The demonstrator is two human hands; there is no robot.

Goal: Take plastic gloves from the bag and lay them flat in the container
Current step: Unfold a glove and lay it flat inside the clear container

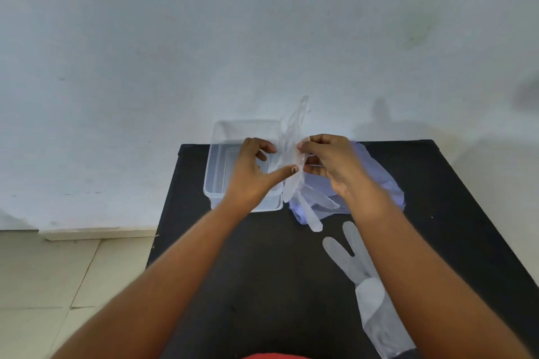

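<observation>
A clear plastic glove [291, 137] hangs upright in the air between my hands, its fingers pointing up. My left hand [256, 172] pinches its left edge and my right hand [329, 163] pinches its right edge, just to the right of the clear rectangular container [214, 183] at the table's back left. The pale purple bag [376, 178] lies behind and under my right hand, with glove fingers [313, 217] spilling from its mouth. Another clear glove [361, 271] lies flat on the table under my right forearm.
The black table [262, 271] stands against a pale wall [204, 38]. Its left edge drops to a tiled floor [43, 285]. The container sits at the table's back edge, touching the wall.
</observation>
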